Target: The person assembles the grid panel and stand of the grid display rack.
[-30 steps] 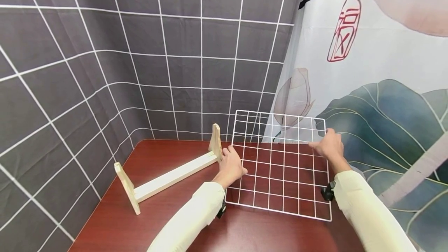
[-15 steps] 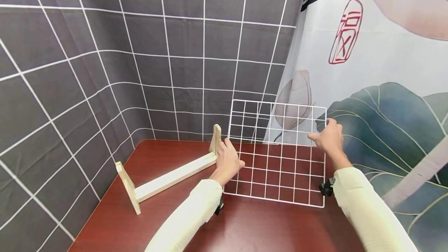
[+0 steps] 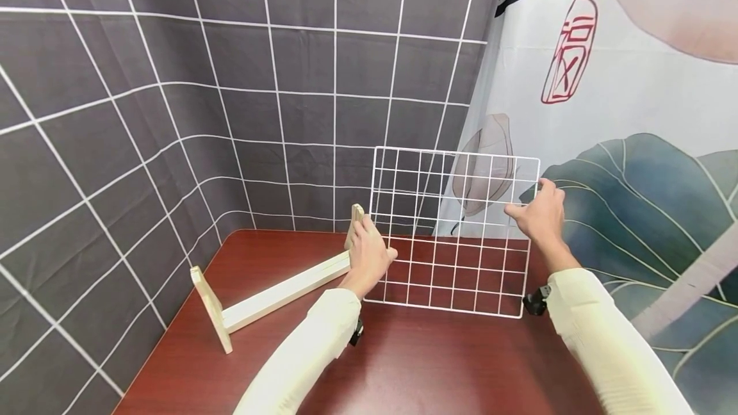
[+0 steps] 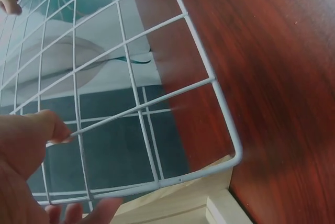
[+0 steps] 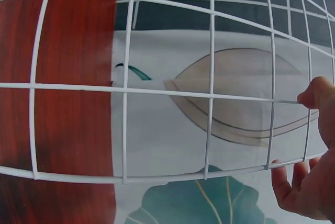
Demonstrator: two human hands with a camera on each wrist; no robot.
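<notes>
Between my two hands a white wire grid panel (image 3: 458, 153) stands tilted up over the table. My left hand (image 3: 369, 256) grips its left side; in the left wrist view the thumb lies over a wire and the fingers (image 4: 107, 209) curl at the outer rod. At the upper right side my right hand (image 3: 541, 213) holds the panel, its thumb (image 5: 314, 92) at an inner wire and fingertips under the outer rod. A pale wooden stand, a long bar (image 3: 285, 292) between two upright end pieces, is left of the panel. My left hand partly hides its right end piece (image 3: 357, 212).
The red-brown wooden table (image 3: 415, 364) spreads under everything. Behind it hang a dark grey checked curtain (image 3: 288, 114) and, on the right, a white curtain (image 3: 524, 107) with painted leaves. The stand's left end piece (image 3: 210, 309) rises near the table's left edge.
Both hands have moved upward in the head view, the left one also a little leftward. The grid panel has come up with them, its lower edge farther from me. The wooden stand stays put.
</notes>
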